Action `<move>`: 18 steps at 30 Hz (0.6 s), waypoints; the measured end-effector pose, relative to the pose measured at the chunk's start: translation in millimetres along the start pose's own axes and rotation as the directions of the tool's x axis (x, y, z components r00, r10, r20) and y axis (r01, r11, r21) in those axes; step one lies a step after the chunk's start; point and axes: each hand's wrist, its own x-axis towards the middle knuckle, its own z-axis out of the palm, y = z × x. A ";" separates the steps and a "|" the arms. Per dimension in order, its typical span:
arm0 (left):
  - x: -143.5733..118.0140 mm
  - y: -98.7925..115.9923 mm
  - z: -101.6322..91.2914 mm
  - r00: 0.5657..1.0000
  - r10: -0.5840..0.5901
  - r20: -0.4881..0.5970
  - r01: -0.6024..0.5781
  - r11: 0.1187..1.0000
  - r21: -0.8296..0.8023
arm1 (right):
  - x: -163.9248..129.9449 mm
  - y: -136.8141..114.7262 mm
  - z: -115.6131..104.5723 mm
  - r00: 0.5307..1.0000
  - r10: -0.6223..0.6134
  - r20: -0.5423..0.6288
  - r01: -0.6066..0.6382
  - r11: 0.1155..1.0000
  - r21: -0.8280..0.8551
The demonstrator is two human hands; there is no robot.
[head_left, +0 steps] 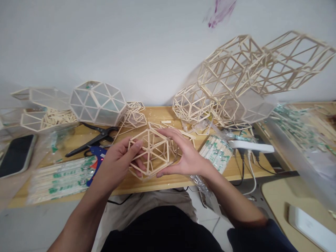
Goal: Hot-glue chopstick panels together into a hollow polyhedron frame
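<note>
Between my two hands, above the front of the wooden table [181, 180], is a rounded frame of glued wooden sticks [150, 148] built from triangles. My left hand [122, 159] grips its left side, thumb on the near struts and fingers reaching inside. Curved around the right side is my right hand [185, 154], thumb low and fingers on top. A blue glue gun [98, 159] with a small red light lies just left of my left wrist, partly hidden by it. Behind the frame, other stick pieces rest on the table.
Black scissors [101, 134], a phone [17, 154] and packs of wrapped chopsticks [63, 178] lie left. A covered polyhedron [98, 103] stands behind. Stacked stick frames [231, 70] lean by the wall at right. A white power strip [252, 146] with cables sits near the right edge.
</note>
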 end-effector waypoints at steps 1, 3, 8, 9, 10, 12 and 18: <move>0.0 -0.5 0.1 1.000 -0.001 -0.001 0.001 1.000 -0.002 | 0.0 -0.1 0.1 1.000 0.002 0.001 -0.002 1.000 0.000; 0.0 -1.4 0.2 1.000 0.003 -0.002 -0.003 1.000 -0.005 | 0.0 -0.6 0.2 1.000 0.013 -0.003 -0.013 1.000 0.002; -0.6 -2.0 -0.2 1.000 0.007 -0.002 -0.007 1.000 -0.010 | -0.1 -2.5 -0.1 1.000 0.005 -0.025 -0.004 0.999 0.040; -0.7 -1.8 -0.4 1.000 0.004 -0.001 -0.004 1.000 -0.012 | 0.0 -2.6 -0.2 1.000 -0.003 -0.024 0.004 0.999 0.044; -0.8 -1.6 -0.5 1.000 0.002 -0.002 -0.002 1.000 -0.012 | 0.1 -2.5 -0.3 1.000 -0.008 -0.023 0.009 0.999 0.045; -0.6 -1.3 -0.7 1.000 0.000 -0.002 0.000 1.000 -0.008 | 0.3 -1.8 -0.2 1.000 -0.007 -0.024 0.009 0.999 0.047; 0.8 -1.0 0.1 1.000 0.000 0.005 0.000 1.000 0.004 | 1.3 -0.5 -0.5 0.999 0.029 -0.033 -0.026 0.997 0.075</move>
